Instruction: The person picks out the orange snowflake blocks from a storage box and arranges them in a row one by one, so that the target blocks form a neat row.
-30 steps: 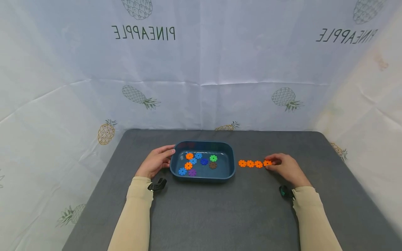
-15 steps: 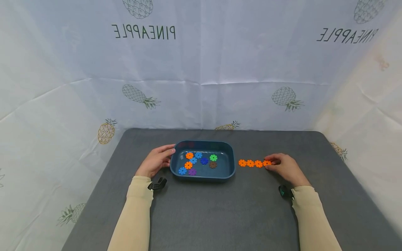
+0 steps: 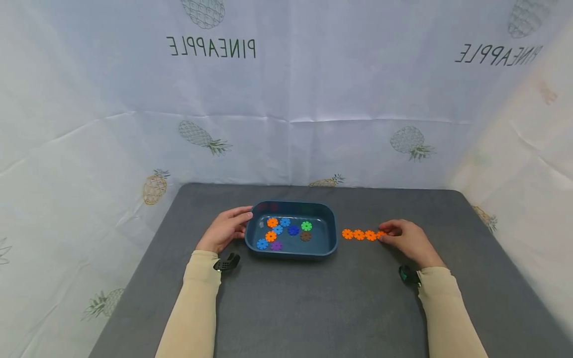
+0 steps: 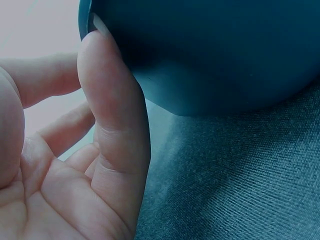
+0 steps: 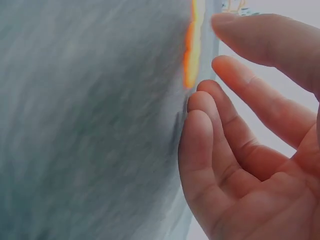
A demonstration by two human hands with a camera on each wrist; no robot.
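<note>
In the head view, my left hand [image 3: 226,228] holds the left end of a dark blue rectangular tray [image 3: 291,255]. The left wrist view shows one fingertip [image 4: 100,65] pressed at the tray's rim [image 4: 84,20]. To the right, my right hand [image 3: 409,241] pinches the rightmost orange interlocking disc [image 3: 380,235] between thumb and finger, partly covering it. That disc ends a straight row of notched orange discs [image 3: 359,234] lying flat on the table. The right wrist view sees the row edge-on as a bright orange strip [image 5: 190,60] beside the fingertips.
Inside the tray lie several loose discs: orange [image 3: 272,223], blue [image 3: 262,244], green [image 3: 306,226], brown [image 3: 306,236] and purple [image 3: 276,246]. The grey table [image 3: 313,308] ends at the back against a white pineapple-print cloth [image 3: 286,149].
The rightmost orange disc has shifted slightly left toward the row, and my right fingers now cover more of it. The left hand stays at the tray. The head view has shifted a little.
</note>
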